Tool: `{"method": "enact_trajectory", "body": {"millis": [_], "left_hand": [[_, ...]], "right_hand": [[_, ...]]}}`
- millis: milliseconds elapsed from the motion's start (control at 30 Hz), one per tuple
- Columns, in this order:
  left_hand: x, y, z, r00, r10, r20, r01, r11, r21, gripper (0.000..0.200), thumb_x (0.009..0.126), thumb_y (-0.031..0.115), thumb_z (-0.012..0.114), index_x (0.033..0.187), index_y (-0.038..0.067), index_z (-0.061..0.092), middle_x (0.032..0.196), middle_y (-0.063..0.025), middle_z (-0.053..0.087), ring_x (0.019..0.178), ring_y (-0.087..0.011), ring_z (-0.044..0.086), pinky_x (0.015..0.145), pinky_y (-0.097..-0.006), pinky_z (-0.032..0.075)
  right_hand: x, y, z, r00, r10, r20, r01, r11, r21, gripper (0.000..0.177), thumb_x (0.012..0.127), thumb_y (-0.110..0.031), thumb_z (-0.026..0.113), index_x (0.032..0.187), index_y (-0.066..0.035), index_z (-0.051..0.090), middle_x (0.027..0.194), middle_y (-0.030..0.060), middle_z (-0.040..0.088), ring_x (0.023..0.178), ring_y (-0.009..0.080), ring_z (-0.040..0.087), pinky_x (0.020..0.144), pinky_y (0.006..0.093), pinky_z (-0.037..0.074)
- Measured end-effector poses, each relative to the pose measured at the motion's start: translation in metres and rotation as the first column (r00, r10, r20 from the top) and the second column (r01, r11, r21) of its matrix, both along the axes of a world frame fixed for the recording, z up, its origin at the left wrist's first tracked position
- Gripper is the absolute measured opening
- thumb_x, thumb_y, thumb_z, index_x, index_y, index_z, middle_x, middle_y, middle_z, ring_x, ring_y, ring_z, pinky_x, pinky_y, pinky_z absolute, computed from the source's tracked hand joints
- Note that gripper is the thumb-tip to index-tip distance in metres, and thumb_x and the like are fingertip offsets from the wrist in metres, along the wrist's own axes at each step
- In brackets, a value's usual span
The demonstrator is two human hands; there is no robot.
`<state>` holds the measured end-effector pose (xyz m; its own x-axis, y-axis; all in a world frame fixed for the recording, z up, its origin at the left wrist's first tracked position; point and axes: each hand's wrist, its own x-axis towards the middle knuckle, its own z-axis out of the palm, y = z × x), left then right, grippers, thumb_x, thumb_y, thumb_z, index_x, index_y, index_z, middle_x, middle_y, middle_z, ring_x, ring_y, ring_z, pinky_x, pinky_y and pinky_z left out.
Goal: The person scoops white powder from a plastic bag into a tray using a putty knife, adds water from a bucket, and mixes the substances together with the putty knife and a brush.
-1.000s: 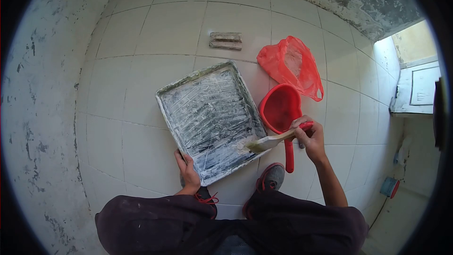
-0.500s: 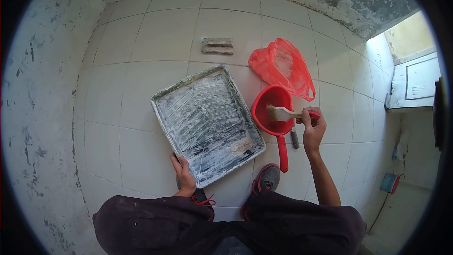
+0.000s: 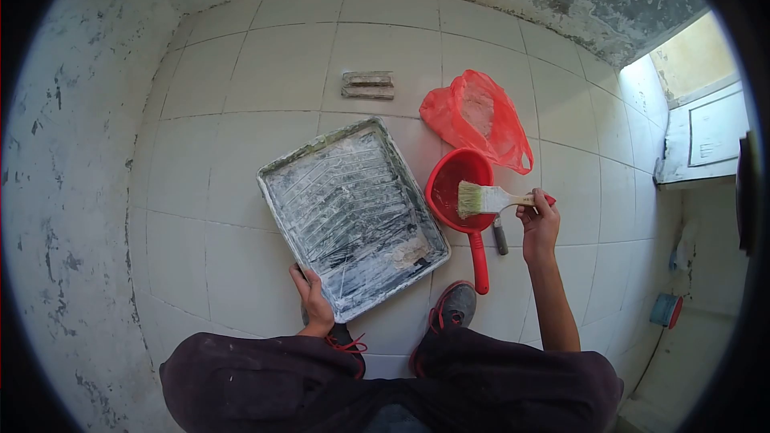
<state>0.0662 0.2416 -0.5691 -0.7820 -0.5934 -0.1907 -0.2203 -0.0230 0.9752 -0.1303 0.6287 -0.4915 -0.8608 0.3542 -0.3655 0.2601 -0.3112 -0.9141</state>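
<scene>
My right hand grips a paintbrush by its handle, whose end is red. The pale bristles are over the mouth of a red dipper, which stands on the floor with its long handle toward me. With its fingers closed round the near left corner, my left hand holds a paint tray. White and grey residue coats the tray's ribbed surface, and a pale clump lies at its near right part. Part of a tool with a dark handle lies beside the dipper, its other end hidden.
Beyond the dipper, an open red plastic bag contains pale powder. A grey, grooved block-like piece rests on the floor tiles past the tray. Stained walls border the floor. My shoes are close to the tray and dipper.
The paintbrush has turned in my right hand, so its broad bristle face now shows above the dipper. My left hand stays on the tray's corner.
</scene>
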Motion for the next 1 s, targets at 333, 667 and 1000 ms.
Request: {"method": "enact_trajectory", "body": {"millis": [333,667,1000], "left_hand": [[0.007,0.000,-0.016,1.000,0.000,-0.010,0.001,1.000,0.025,0.037,0.114,0.033,0.038,0.134,0.001,0.042,0.125,-0.0111,0.049,0.118,-0.0205,0.045,0.110,-0.0336,0.029],[0.001,0.001,0.001,0.999,-0.025,0.029,0.025,1.000,-0.005,0.040,0.114,0.034,0.038,0.137,0.000,0.041,0.128,-0.0126,0.049,0.119,-0.0223,0.045,0.111,-0.0348,0.029],[0.007,0.000,-0.018,1.000,0.014,0.012,-0.014,0.999,0.040,0.040,0.114,0.032,0.039,0.138,0.001,0.041,0.128,-0.0123,0.049,0.120,-0.0218,0.045,0.111,-0.0344,0.029]], "right_hand": [[0.076,-0.061,0.034,0.828,0.508,-0.236,-0.395,0.828,0.399,0.009,0.095,0.000,0.068,0.104,-0.001,0.064,0.095,0.0094,0.068,0.087,0.0191,0.070,0.077,0.0355,0.058],[0.090,-0.078,0.041,0.234,0.968,-0.089,-0.496,0.198,0.845,0.027,0.078,0.000,0.080,0.101,-0.007,0.068,0.100,0.0085,0.069,0.090,0.0274,0.070,0.075,0.0374,0.058],[0.079,-0.069,0.041,0.482,0.853,-0.201,-0.411,0.423,0.807,0.022,0.086,0.000,0.076,0.105,-0.003,0.065,0.100,0.0109,0.069,0.084,0.0233,0.070,0.076,0.0343,0.057]]}}
